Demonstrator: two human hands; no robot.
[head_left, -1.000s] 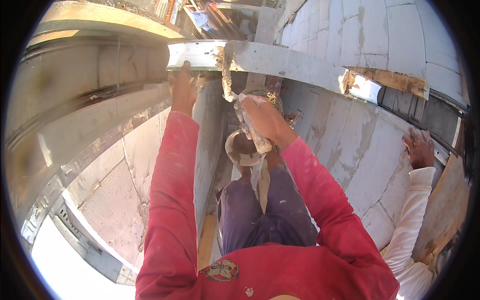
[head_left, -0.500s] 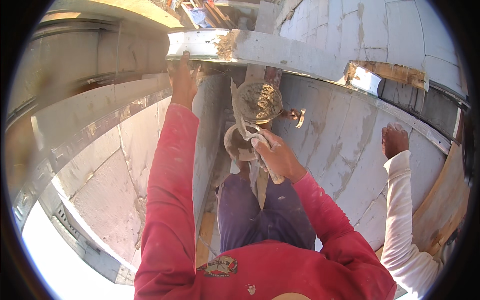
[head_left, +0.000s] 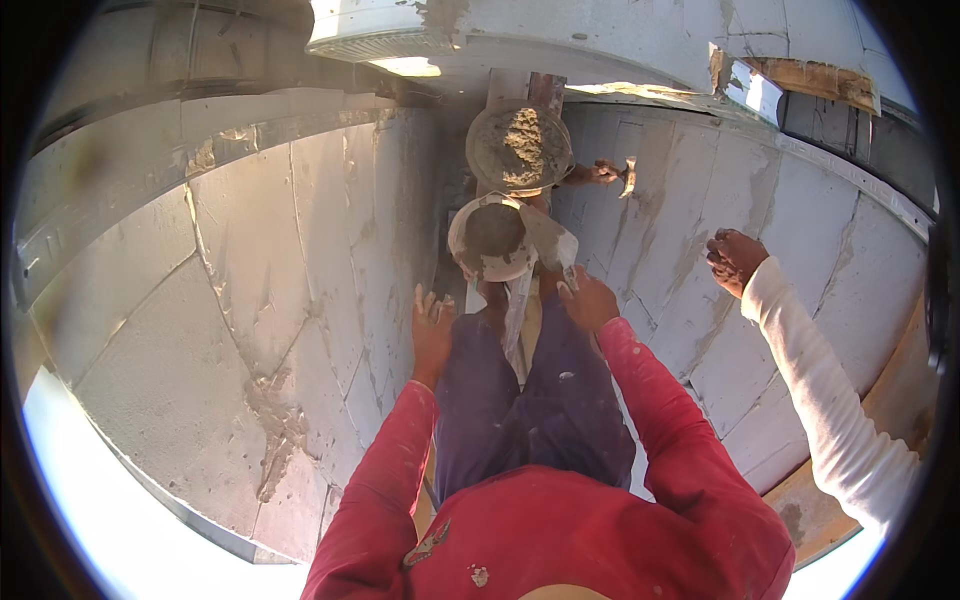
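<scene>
My right hand (head_left: 590, 300) is closed round the handle of a trowel (head_left: 552, 238). Its pale, mortar-smeared blade points up and left, over the right side of a round pail (head_left: 458, 240) with a dark inside. Just beyond that pail stands a second round container (head_left: 482, 150), with lumpy grey mortar (head_left: 525, 145) in it. Beside my left thigh, my left hand (head_left: 433, 325) is held with its fingers apart, holding nothing. It is near the panelled wall on the left.
Mortar-streaked panel walls (head_left: 680, 240) rise on both sides. A white ledge (head_left: 540, 50) crosses the far end. At right, another person's closed hand (head_left: 737, 262) and white sleeve reach in. A small curved piece (head_left: 628, 177) sticks out right of the mortar container.
My left hand has let go of the far ledge and come down beside my thigh. The trowel has swung from upright to low over the nearer pail. The view has shifted.
</scene>
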